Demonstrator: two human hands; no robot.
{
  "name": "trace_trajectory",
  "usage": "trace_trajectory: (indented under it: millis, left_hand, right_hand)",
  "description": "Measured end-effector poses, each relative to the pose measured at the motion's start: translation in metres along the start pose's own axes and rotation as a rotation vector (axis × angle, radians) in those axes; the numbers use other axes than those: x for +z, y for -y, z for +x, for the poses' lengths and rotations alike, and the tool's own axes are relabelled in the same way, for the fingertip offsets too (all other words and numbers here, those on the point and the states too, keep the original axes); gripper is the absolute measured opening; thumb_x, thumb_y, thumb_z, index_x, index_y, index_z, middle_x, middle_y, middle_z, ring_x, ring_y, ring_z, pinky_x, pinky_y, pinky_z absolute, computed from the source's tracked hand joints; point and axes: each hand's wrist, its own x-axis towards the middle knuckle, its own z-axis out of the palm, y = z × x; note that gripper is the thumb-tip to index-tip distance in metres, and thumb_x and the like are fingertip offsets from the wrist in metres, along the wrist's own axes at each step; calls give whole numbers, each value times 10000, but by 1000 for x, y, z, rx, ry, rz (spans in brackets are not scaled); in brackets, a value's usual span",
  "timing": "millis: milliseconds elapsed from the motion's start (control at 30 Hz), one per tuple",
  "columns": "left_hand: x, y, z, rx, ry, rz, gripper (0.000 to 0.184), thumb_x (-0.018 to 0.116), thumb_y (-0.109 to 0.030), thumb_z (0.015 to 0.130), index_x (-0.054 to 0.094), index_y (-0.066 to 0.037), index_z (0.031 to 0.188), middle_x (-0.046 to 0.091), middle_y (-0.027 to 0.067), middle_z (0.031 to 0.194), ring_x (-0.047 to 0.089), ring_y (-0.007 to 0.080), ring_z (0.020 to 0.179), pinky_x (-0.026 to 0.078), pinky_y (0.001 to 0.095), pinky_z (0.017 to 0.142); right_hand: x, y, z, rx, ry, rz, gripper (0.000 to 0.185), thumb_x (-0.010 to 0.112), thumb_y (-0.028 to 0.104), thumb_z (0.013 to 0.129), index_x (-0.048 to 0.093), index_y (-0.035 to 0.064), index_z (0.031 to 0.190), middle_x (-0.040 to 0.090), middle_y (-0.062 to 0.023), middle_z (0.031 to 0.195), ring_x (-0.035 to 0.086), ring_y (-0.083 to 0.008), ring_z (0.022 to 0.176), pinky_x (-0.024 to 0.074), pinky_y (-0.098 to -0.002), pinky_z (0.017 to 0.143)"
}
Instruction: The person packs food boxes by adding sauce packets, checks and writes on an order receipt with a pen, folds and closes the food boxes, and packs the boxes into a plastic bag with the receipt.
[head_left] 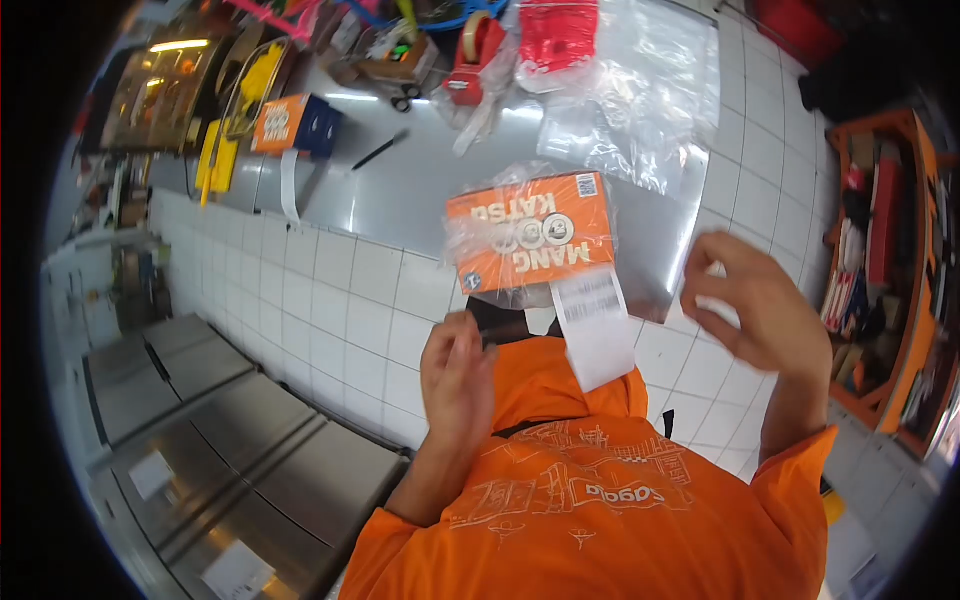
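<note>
An orange printed box (530, 232), wrapped in a clear plastic bag, lies at the near edge of the metal table. A white printed slip (592, 315) hangs from its near side, over the front of my orange shirt. My left hand (460, 375) is raised just left of the slip, below the box, its fingers curled together. To the right of the box, my right hand (755, 305) is in the air with thumb and finger bent into a ring. Neither hand touches the box. Anything thin pinched in either hand cannot be made out.
On the metal table (350, 205) are a red tape dispenser (473, 62), clear plastic bags (630, 110), a black pen (380, 149) and another orange and blue box (297, 125). Steel cabinets (230, 450) stand at left, an orange shelf (880, 260) at right.
</note>
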Motion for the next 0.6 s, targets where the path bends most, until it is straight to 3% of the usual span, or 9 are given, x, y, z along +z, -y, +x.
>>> trace_trajectory:
  millis: [100, 200, 300, 400, 500, 600]
  left_hand:
    - [-10, 39, 19, 72, -146, -77, 122, 656, -186, 1039, 650, -112, 1135, 554, -66, 985, 466, 40, 870, 399, 274, 773]
    - [-9, 40, 16, 119, -299, -20, 156, 680, -217, 1027, 657, -103, 1132, 561, -63, 998, 467, 43, 867, 392, 281, 779]
    - [-5, 56, 23, 34, -376, -73, 130, 681, -199, 1016, 666, -112, 1111, 570, -61, 1013, 465, 48, 885, 376, 298, 807]
    - [-6, 57, 39, 145, -455, -13, 97, 672, -165, 997, 675, -118, 1081, 574, -61, 1017, 460, 49, 906, 357, 311, 833]
    - [-8, 54, 51, 197, -499, 76, 42, 665, -145, 979, 695, -119, 994, 595, -61, 986, 449, 55, 919, 340, 312, 838]
    - [-14, 54, 62, 215, -503, 161, 52, 673, -161, 973, 703, -121, 962, 610, -61, 978, 447, 59, 918, 329, 315, 838]
  right_hand:
    - [1, -16, 42, 25, 135, -194, 101, 721, 11, 828, 644, 28, 891, 565, -103, 963, 575, -292, 987, 493, -405, 842]
    - [-4, -11, 55, -10, 100, -182, 77, 703, 36, 854, 636, 18, 887, 561, -107, 960, 556, -289, 1002, 483, -403, 865]
    - [5, -34, 82, 16, 178, -252, 67, 671, 52, 886, 620, 8, 881, 564, -115, 940, 560, -292, 982, 481, -408, 857]
    - [15, -60, 102, 53, 275, -4, 63, 639, 51, 902, 608, -2, 884, 567, -124, 914, 559, -290, 953, 475, -402, 850]
    - [35, -74, 103, 104, 237, 68, 58, 630, 44, 908, 607, -6, 890, 573, -134, 898, 557, -292, 929, 471, -404, 847]
    - [53, -84, 98, 97, 156, 76, 71, 640, 36, 922, 588, 2, 887, 532, -93, 871, 515, -217, 867, 456, -362, 831]
